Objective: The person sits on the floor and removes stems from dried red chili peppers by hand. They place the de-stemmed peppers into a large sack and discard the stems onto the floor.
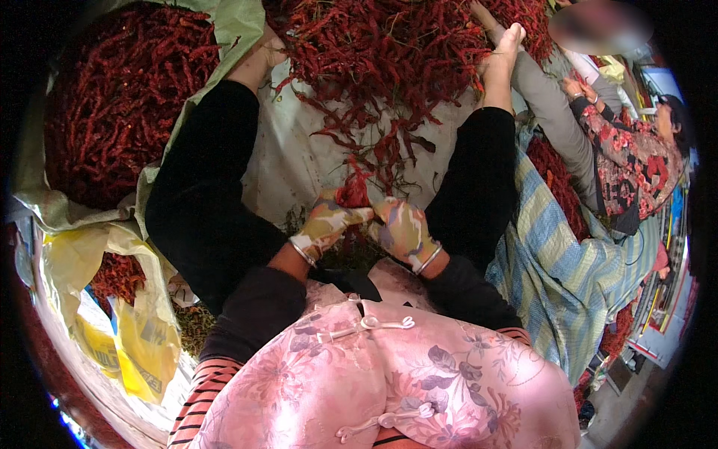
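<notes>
My left hand (pixel 324 229), in a patterned fabric glove, is closed around a small bunch of dried red chillies (pixel 353 188), its thumb pointing right. Close against that thumb is my right hand (pixel 405 231), in a matching glove with the fingers curled in. Whether it pinches anything is hidden. Both hands are low between my bent legs. Loose chillies (pixel 387 149) with thin stems lie just beyond them on a pale sheet (pixel 275 168). Below my hands is a dark, blurred patch of plant bits.
A large heap of red chillies (pixel 381 50) spreads beyond my feet. Left stand a full open sack (pixel 224 33) and a yellow-white bag (pixel 61 264) with more chillies. A blue-striped woven sack (pixel 561 269) lies right, near another seated person (pixel 634 157).
</notes>
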A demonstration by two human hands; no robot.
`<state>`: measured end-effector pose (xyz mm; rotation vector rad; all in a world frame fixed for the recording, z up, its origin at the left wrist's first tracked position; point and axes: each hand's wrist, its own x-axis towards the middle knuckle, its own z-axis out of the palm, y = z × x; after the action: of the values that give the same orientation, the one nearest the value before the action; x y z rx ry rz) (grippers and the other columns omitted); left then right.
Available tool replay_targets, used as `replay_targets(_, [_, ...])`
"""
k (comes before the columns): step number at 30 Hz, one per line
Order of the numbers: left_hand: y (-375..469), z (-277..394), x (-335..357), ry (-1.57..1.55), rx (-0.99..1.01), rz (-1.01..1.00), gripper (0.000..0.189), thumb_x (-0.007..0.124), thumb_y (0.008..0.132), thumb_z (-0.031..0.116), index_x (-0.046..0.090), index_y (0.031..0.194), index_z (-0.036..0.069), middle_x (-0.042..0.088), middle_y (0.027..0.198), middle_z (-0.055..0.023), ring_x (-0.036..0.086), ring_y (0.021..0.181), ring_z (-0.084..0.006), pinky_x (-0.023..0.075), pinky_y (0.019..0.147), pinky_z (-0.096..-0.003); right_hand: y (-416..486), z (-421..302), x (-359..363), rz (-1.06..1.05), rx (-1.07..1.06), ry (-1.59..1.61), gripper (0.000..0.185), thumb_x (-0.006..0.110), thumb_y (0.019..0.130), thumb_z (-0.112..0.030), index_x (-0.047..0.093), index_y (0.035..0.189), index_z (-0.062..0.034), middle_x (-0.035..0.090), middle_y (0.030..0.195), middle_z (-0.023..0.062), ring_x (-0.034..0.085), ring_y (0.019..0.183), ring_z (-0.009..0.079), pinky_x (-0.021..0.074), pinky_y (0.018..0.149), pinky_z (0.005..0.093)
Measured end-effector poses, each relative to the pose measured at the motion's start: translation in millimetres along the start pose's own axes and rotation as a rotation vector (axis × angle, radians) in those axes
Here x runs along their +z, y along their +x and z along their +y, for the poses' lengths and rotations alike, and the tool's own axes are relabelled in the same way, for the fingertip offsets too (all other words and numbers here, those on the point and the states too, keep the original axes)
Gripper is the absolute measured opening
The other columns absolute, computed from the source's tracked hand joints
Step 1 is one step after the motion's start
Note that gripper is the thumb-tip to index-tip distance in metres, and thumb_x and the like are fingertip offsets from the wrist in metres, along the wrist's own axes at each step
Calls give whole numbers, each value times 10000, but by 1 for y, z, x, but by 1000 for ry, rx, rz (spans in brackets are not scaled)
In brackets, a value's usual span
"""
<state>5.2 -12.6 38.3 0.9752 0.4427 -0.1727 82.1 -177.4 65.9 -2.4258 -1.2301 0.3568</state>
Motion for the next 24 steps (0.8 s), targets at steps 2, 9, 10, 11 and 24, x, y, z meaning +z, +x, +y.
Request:
replay_targets(2, [-7,-3,5,93,-15,-46,177,730,739,88,618,857,18,607,772,16,545,706,-81,459,640,-255,-13,4,13,50,21,154,280,680,703,-278,549,770,-40,516,661,187,550,615,376,417,521,426])
replay_targets(9, [-25,15,12,237,88,-240,149,730,734,111,617,761,17,593,696,6,511,659,-82,437,615,-252,-31,40,46,-147,338,214,258,697,679,-251,583,710,-21,579,660,166,582,639,342,464,578,383])
replay_targets(10, [-28,18,7,341,131,-269,238,671,802,220,615,854,-5,616,764,-31,558,701,-114,470,667,-260,-36,47,45,-60,327,313,218,673,669,-181,588,801,-29,599,702,146,596,668,327,488,615,372])
replay_targets(11, [-26,13,-2,112,113,-200,284,624,832,256,602,900,-19,623,804,-52,577,736,-131,482,699,-269,-39,56,42,-133,226,143,248,667,668,-167,579,856,-31,601,731,142,599,687,321,490,622,370])
replay_targets(24, [10,-3,-22,57,4,215,257,577,871,110,599,1085,-29,631,1059,-134,618,976,-214,485,887,-318,27,96,56,-312,335,-448,106,618,726,-178,629,676,-85,610,695,118,597,645,310,479,566,352])
